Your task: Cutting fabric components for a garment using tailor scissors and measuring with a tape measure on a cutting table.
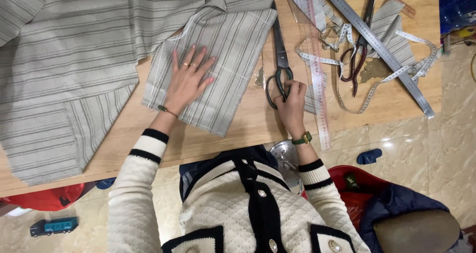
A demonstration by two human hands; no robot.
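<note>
Left hand [188, 79] spread flat on striped fabric [218, 69]; right hand [290, 102] apparently gripping black shears [280, 55]

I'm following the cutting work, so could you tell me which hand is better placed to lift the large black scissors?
Probably the right hand: its fingers already sit in the large black scissors' handles. The left hand lies flat on the striped fabric piece.
</note>
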